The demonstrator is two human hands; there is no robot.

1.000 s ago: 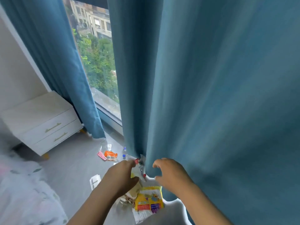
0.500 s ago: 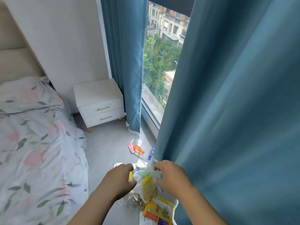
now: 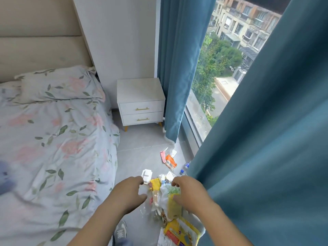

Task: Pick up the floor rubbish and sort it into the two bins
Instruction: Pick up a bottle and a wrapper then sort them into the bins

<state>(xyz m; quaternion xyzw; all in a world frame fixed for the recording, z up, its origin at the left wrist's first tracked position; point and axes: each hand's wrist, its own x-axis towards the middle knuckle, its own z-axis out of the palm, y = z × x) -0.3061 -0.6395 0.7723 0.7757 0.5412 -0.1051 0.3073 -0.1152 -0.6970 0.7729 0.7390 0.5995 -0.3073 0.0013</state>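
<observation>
Rubbish lies in a heap on the grey floor right under my hands, between the bed and the blue curtain. Nearest to me is a yellow packet with red on it. My right hand is curled, with thumb and fingers pinching the top of a clear bag that has yellow and green stuff inside. My left hand is half curled beside it, thumb sticking out. I cannot tell if it holds anything. Just past my fingers lies a white paper. Further on are an orange packet, a pink strip and two small bottles by the curtain. A white nightstand stands by the wall, near the window.
</observation>
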